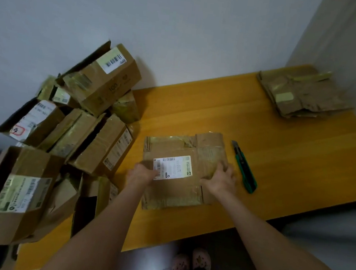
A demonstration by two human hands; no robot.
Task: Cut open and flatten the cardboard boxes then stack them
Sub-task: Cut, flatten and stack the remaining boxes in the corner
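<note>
A flattened cardboard box (174,191) with a white shipping label lies on the yellow table (278,166) in front of me. My left hand (141,173) rests on its left side, fingers reaching the label. My right hand (221,179) presses flat on its right part, fingers spread. A green utility knife (244,166) lies on the table just right of the box, held by neither hand. At the far right corner sits a stack of flattened boxes (302,94).
A heap of several unflattened taped boxes (75,125) fills the table's left side, some open-ended. White walls stand behind and to the right. The table's front edge runs near my body; my slippered feet (191,262) show on the dark floor below.
</note>
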